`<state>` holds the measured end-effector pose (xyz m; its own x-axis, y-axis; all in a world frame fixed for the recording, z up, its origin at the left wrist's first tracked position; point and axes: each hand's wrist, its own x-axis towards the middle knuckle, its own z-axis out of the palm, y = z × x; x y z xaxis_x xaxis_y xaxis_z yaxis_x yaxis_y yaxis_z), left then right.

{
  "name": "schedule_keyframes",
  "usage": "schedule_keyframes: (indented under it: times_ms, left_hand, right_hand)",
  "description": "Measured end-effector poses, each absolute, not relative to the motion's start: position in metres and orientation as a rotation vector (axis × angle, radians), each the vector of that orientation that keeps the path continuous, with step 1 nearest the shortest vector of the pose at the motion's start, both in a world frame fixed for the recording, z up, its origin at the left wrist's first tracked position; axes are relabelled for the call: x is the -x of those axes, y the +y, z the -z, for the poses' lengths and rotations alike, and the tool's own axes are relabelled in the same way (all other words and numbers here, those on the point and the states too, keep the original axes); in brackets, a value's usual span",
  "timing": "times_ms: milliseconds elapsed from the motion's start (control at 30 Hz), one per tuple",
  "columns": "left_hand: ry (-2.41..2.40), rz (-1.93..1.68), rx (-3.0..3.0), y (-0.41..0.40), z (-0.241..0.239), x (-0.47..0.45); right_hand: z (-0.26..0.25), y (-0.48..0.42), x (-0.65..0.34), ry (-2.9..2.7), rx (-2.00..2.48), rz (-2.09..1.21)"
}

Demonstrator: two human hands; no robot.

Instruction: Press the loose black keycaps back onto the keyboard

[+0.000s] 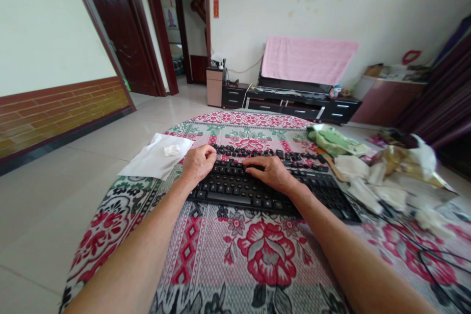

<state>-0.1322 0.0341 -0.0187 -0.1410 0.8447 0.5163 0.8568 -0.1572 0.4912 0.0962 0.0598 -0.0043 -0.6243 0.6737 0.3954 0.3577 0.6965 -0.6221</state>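
Black keyboard (272, 184) lying across the middle of the table (206, 265), on the red-and-green floral cloth, slightly skewed so its right end runs toward the near right edge. Left hand (196, 163) resting on the keyboard's far left corner, fingers curled inward into a loose fist, knuckles up; whether anything is pinched inside cannot be told. Right hand (270, 170) lying palm down on the middle rows of keys, fingers stretched out flat and close together toward the left, gripping nothing. Both forearms reaching in from the near edge of the table.

White sheet of paper (156, 159) hanging over the far left edge, just beside the left hand, with a small crumpled white wad (171, 150) sitting on it. Green cloth (333, 140) bunched near the far right edge. Heap of crumpled white tissues (371, 181) and shiny gold wrapping (401, 159) along the right edge, touching the keyboard's right end. Thin black cable (423, 250) trailing over the cloth toward the near right corner
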Motion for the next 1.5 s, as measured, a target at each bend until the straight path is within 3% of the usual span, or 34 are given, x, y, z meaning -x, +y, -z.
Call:
schedule_keyframes:
  times_ms: [300,833,1500]
  left_hand:
    - [-2.020,1.204,2.060,0.033,0.018,0.132]
    - [-2.021,1.192,2.046,0.034,0.019,0.132]
    - [-2.041,1.201,2.021,0.034,0.019,0.132]
  right_hand:
    - [-0.002,0.062,-0.098,-2.395,0.820,-0.423]
    - [-0.007,0.057,-0.093,-2.433,0.929,-0.330]
    - [-0.017,0.032,-0.098,-2.247,0.816,-1.031]
